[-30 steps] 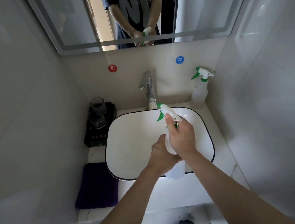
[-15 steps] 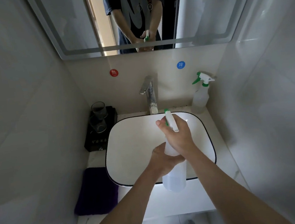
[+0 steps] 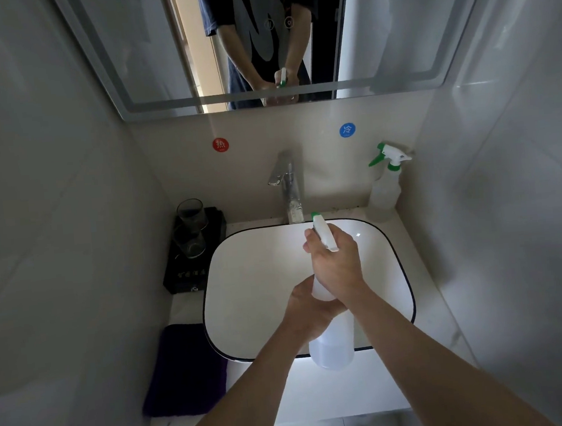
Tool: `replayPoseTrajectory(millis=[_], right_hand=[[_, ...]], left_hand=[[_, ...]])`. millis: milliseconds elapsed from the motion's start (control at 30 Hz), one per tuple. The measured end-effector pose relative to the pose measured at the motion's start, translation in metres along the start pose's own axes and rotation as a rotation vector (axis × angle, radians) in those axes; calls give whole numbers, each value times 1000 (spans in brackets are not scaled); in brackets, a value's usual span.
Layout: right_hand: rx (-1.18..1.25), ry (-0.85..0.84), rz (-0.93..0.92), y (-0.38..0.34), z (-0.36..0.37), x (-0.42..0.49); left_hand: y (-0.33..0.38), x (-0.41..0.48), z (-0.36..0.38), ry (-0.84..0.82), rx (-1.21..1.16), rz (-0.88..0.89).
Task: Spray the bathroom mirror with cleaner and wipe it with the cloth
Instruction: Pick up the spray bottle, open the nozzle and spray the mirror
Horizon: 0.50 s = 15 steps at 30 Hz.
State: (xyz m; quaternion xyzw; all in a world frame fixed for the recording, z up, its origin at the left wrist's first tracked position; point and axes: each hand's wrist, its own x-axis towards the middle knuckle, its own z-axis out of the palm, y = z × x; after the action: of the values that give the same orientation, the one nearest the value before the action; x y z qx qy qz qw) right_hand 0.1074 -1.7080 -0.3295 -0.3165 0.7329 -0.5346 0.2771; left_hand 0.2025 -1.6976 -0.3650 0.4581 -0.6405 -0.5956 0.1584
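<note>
now right hand (image 3: 338, 267) fingers (image 3: 310, 242) wrap the spray bottle (image 3: 332, 347) neck, left hand (image 3: 310, 308) below.

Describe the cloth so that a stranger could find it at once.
Start at the white sink with the black rim. On the counter to its left, at the near end, lies the folded cloth. It is dark purple and flat, unlike the black tray holding two glasses farther back.

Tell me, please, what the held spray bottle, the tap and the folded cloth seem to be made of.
Translucent white spray bottle: likely plastic, matte; light glows through it.
Silver upright tap: metal, probably chromed; bright mirror-like reflections.
Dark purple folded cloth: soft fabric, perhaps microfibre; dull, fuzzy-looking surface.
</note>
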Motion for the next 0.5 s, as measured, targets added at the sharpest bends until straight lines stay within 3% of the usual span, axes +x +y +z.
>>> replayPoseTrajectory(millis=[233,500], right_hand=[[-15,-35,-85,1,-2,-3],[57,-68,-107,-25,-4,5]], left_hand=[[-7,-1,-5,-124,144,68],[18,-2,-12,-9,257,135]])
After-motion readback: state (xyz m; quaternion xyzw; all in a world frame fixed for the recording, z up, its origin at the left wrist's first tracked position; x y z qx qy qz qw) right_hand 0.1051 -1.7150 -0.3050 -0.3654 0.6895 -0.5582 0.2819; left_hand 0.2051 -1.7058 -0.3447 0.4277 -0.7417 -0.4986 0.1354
